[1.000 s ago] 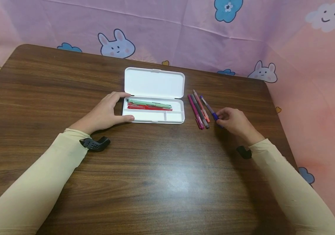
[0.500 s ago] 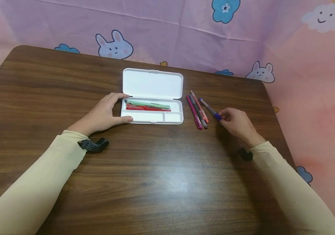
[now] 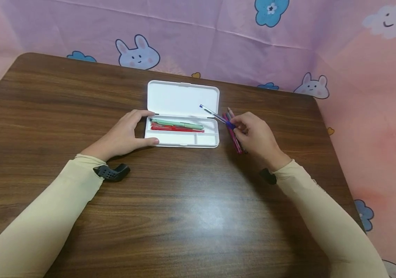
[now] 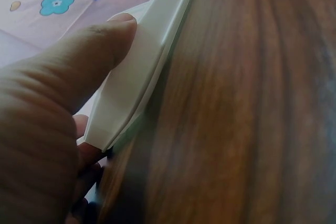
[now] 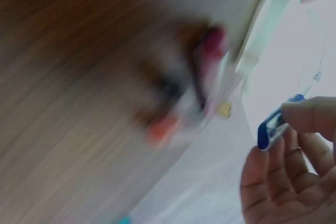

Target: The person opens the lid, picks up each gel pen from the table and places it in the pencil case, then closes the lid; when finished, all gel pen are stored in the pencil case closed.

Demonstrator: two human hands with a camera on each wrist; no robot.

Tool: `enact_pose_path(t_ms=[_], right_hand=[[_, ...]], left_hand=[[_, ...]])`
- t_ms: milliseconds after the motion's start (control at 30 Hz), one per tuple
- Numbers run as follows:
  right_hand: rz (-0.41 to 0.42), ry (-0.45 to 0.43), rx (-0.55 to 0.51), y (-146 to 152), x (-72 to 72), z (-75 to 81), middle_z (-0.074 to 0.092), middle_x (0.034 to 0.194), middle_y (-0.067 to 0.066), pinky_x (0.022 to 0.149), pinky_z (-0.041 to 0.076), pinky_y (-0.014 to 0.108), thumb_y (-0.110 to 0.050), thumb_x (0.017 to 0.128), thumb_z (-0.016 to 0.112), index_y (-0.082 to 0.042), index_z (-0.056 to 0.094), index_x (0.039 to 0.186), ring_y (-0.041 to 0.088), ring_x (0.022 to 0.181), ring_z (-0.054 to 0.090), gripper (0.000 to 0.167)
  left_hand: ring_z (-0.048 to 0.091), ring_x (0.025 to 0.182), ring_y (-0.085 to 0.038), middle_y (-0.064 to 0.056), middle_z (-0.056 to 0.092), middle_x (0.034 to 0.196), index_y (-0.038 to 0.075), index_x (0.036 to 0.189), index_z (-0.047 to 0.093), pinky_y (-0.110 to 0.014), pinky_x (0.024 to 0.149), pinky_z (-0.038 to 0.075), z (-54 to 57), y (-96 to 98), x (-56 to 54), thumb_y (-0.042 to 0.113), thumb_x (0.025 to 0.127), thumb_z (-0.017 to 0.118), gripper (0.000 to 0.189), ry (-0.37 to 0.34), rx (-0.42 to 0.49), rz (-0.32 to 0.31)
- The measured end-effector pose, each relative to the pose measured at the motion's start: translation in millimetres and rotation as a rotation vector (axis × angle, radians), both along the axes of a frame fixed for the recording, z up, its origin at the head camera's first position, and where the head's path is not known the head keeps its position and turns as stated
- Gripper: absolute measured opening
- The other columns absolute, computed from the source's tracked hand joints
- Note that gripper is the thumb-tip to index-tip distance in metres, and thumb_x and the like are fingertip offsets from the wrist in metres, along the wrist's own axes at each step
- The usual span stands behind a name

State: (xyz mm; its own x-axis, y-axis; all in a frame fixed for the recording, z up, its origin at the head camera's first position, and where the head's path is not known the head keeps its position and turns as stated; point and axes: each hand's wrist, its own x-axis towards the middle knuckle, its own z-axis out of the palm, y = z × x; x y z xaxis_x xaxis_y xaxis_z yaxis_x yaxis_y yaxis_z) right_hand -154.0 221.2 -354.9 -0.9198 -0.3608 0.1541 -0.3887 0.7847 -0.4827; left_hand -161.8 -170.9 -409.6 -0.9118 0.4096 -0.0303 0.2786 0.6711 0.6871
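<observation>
A white pencil case (image 3: 171, 138) lies open on the table, its lid tipped back. My left hand (image 3: 121, 133) holds its left end, thumb on the front rim (image 4: 139, 77) and fingers round the back corner. Inside the long rear compartment lie a green pen (image 3: 187, 125) and red pens (image 3: 180, 129). My right hand (image 3: 258, 137) pinches a clear pen with blue ends (image 3: 211, 112) between thumb and fingers, raised and pointing left across the lid. In the right wrist view the pen's blue clip end (image 5: 269, 129) shows at the fingertips.
A magenta pen (image 3: 234, 141) and other pens lie right of the case, partly hidden beneath my right hand. They are blurred in the right wrist view, with an orange tip (image 5: 164, 129) visible. A printed cloth (image 3: 191, 34) hangs behind the wooden table (image 3: 170, 216).
The blue-ended pen has been lifted from the table and carried left by my right hand, over the other pens toward the case. My left hand stays at the case's left end.
</observation>
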Motion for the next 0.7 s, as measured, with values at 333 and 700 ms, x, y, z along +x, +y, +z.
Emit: enact_pose_path(t_ms=[333,700], right_hand=[[0.190,0.105,0.159,-69.1,-17.9,-6.6,0.073,0.112,0.004,0.115,0.040,0.055,-0.005,0.097,0.069,-0.011,0.075,0.119,0.020,0.105,0.066,0.023],[0.310,0.027,0.243,-100.5,-26.4,-10.9,0.069,0.116,0.003,0.089,0.056,0.033,-0.007,0.101,0.063,-0.011,0.074,0.122,0.018,0.108,0.061,0.024]], left_hand=[[0.030,0.149,-0.037,-0.015,0.037,0.160,0.012,0.157,0.039,-0.063,0.119,0.027,0.2,-0.6,-0.2,0.050,0.089,0.079,0.088,0.000,0.000,0.006],[0.030,0.150,-0.036,-0.014,0.036,0.161,0.013,0.157,0.039,-0.063,0.120,0.027,-3.4,-1.3,-1.7,0.052,0.088,0.079,0.089,-0.001,0.009,0.005]])
